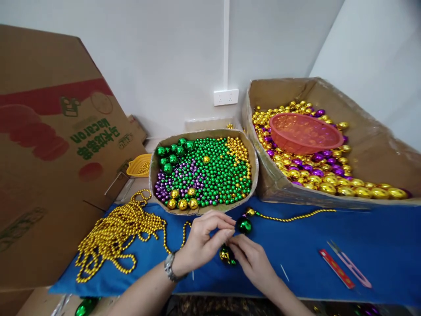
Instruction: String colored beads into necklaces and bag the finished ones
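In the head view, at six o'clock on the blue-clothed desk [378, 245], the left hand [200, 239] bends its fingers [226, 229] against a green ball [244, 225], though I cannot tell if they grip it. A gold bead strand [296, 216] trails from the ball toward three o'clock. The right hand [253, 259], touching the left, pinches a gold ball [225, 254], and a bead tray [204, 171] stands at twelve o'clock.

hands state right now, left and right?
Left hand: fingers pinched shut next to the green ball; what it pinches cannot be told.
Right hand: fingertips at the gold ball; whether it grips cannot be told.
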The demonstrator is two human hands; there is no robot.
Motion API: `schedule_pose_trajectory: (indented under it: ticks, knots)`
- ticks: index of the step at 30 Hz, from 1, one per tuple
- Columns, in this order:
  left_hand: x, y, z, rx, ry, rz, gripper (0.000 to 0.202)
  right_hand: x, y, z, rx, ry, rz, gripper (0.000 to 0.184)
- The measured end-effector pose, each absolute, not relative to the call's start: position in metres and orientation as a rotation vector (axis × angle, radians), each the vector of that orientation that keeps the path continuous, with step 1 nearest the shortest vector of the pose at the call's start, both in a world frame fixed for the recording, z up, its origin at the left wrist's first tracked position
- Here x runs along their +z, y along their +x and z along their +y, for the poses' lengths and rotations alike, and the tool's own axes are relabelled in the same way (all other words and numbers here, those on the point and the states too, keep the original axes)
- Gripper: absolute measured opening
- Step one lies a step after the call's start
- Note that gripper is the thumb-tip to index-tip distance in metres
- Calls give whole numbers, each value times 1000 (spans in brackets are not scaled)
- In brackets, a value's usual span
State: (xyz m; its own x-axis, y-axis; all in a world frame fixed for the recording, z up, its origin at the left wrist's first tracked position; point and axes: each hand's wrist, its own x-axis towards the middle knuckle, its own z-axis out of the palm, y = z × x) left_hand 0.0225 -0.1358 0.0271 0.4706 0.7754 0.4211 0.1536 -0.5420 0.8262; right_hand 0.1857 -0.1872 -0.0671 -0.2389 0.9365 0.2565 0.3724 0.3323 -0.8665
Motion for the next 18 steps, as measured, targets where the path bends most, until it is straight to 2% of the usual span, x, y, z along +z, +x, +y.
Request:
schedule_pose_trajectory:
  ticks: [6, 9, 10, 14, 16, 18]
  knots:
    - [1, 21, -138, 1108, 1645, 825, 15, -65, 188, -190, 969, -1198, -1694, 21]
    - [-18, 23, -137, 854, 1808, 686, 45, -44, 194, -192, 1037, -1189, -1597, 22]
    - [-24, 26, -137, 751, 1891, 621, 47, -35, 195, -193, 1077, -1167, -1567, 22]
    - [-44, 40, -138, 551, 2079, 399, 32, -4, 201, -199, 1215, -1079, -1480, 29]
    - [-49, 47, -140, 520, 2177, 370, 31, 6, 206, -202, 1237, -1075, -1404, 31]
    - [-51, 50, -142, 510, 2285, 434, 38, 16, 217, -205, 1186, -1101, -1274, 30]
